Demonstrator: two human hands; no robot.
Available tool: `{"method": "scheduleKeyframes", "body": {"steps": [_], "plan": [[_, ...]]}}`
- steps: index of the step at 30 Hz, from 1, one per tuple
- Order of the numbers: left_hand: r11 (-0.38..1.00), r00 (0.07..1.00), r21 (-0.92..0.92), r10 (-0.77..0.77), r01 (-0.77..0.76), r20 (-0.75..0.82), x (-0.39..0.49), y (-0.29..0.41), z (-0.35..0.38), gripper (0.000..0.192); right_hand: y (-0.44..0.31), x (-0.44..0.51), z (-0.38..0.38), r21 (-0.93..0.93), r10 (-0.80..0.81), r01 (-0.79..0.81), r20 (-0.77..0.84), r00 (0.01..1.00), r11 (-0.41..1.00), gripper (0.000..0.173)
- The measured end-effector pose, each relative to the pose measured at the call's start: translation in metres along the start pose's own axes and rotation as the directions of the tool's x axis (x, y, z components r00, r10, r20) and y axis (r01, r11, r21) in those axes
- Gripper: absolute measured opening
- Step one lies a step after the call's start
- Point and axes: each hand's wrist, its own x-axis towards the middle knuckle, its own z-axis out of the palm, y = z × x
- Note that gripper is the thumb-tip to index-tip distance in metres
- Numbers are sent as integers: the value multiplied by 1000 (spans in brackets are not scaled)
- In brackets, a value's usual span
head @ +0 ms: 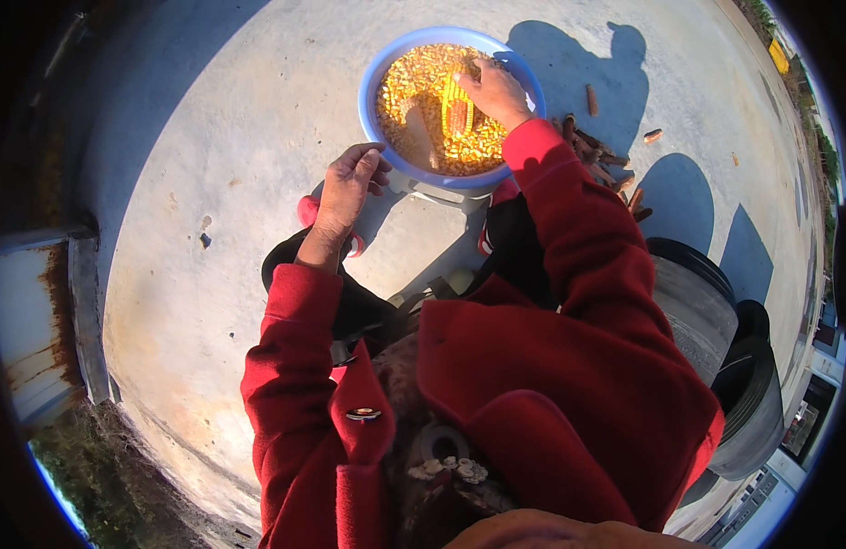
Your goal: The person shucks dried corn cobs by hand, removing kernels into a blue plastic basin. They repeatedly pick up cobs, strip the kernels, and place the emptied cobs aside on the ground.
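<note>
A blue-rimmed basin (369, 89) full of loose corn kernels (412, 65) sits in front of me. In it lies a partly shelled corn cob (458, 113), with yellow kernel rows around a bare reddish middle. My right hand (497, 90) reaches in from the right, its thumb and fingers at the cob's upper end; whether it grips the cob is unclear. My left hand (357, 175) is at the basin's lower left rim, fingers loosely curled, with nothing visible in them. Its shadow falls over the kernels.
Bare corn cobs (601, 161) lie piled on the concrete right of the basin, with a few scattered farther right. Large dark buckets (694, 302) stand at my right side. A light-coloured support (440, 195) is under the basin. A rusty-edged panel (35, 329) stands far left.
</note>
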Motion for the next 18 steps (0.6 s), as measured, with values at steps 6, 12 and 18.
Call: {"method": "scheduleKeyframes", "body": {"steps": [6, 12, 18], "plan": [[983, 996, 165, 85, -77, -41, 80, 3, 60, 38, -2, -3, 26, 140, 32, -34, 13, 999, 990, 55], [968, 995, 240, 89, -77, -41, 127, 5, 94, 51, 14, 17, 31, 812, 36, -71, 62, 997, 579, 47], [931, 991, -359, -105, 70, -79, 146, 31, 118, 50, -5, 19, 30, 928, 151, -82, 28, 988, 365, 52]]}}
